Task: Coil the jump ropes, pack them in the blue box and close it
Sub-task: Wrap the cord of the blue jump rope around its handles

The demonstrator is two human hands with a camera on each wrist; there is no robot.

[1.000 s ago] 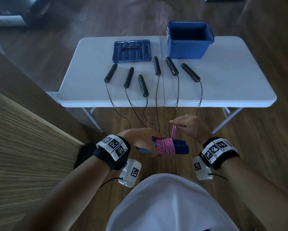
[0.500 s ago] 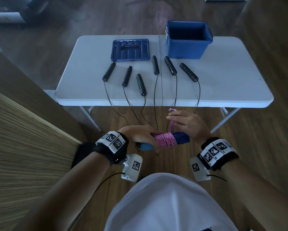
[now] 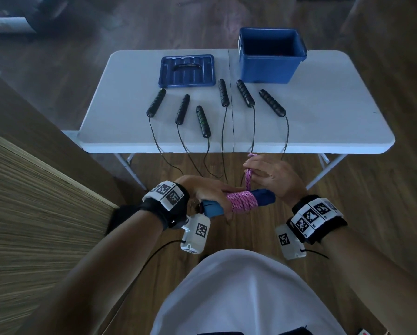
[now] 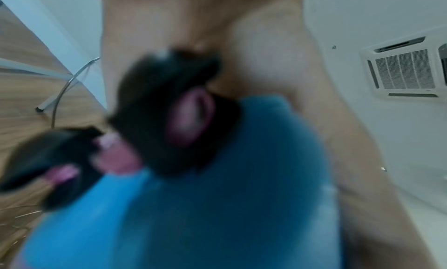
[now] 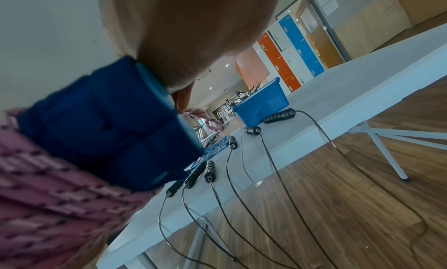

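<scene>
1. Blue handles [image 3: 265, 196], wrapped in pink rope [image 3: 242, 201], are gripped by the left hand [image 3: 202, 189] in front of the worktop [image 3: 323, 122].
2. The rope's loose end [image 3: 248, 177] is pinched by the right hand [image 3: 275, 175].
3. The blue box [image 3: 270, 66] stands open on the worktop.

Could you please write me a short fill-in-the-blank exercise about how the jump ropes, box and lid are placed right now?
1. The pink rope is wound around two ____ handles held by the left hand.
2. The right hand pinches the rope's loose ____.
3. ____ black handles lie on the white table.
4. The blue box stands open; its lid lies on its ____.

Missing words: blue; end; Six; left
</scene>
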